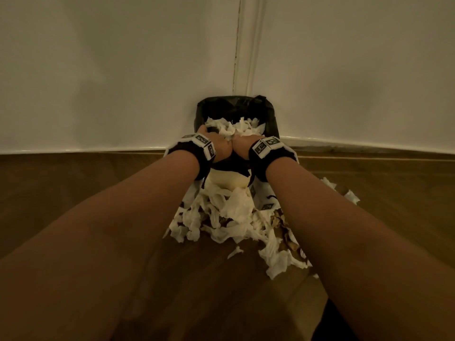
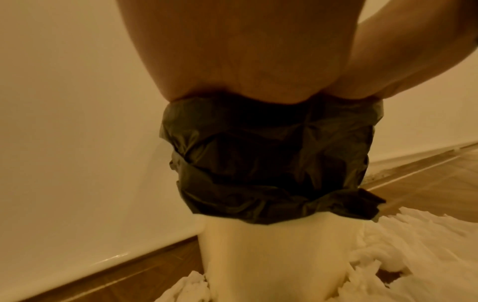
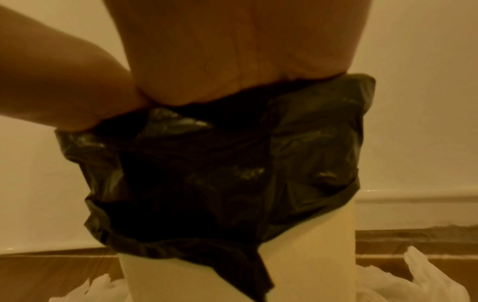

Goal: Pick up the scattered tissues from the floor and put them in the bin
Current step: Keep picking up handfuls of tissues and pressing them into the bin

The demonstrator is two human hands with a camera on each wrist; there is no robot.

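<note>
against the corner where two white walls (image 1: 123,70) meet stands a pale bin (image 1: 227,179) lined with a black bin bag (image 2: 271,159) whose edge folds down over the rim. both hands are pushed side by side into its mouth, on top of a heap of crumpled white tissues (image 1: 234,130) that fills the bin nearly to the rim. left hand (image 1: 220,146) and right hand (image 1: 242,143) touch each other at the heel, and each wrist carries a black strap with a marked white block. fingers of both hands are buried among the tissues or hidden behind the backs of the hands, so whether they grip paper or press it flat cannot be told. both wrist views show only the palm heels resting on the bag's rim, with the bin's pale wall below. at the foot of the bin, on the wooden floor (image 1: 73,193), lies a wide pile of scattered tissues (image 1: 229,217), some brown-stained, reaching out under the right forearm.
</note>
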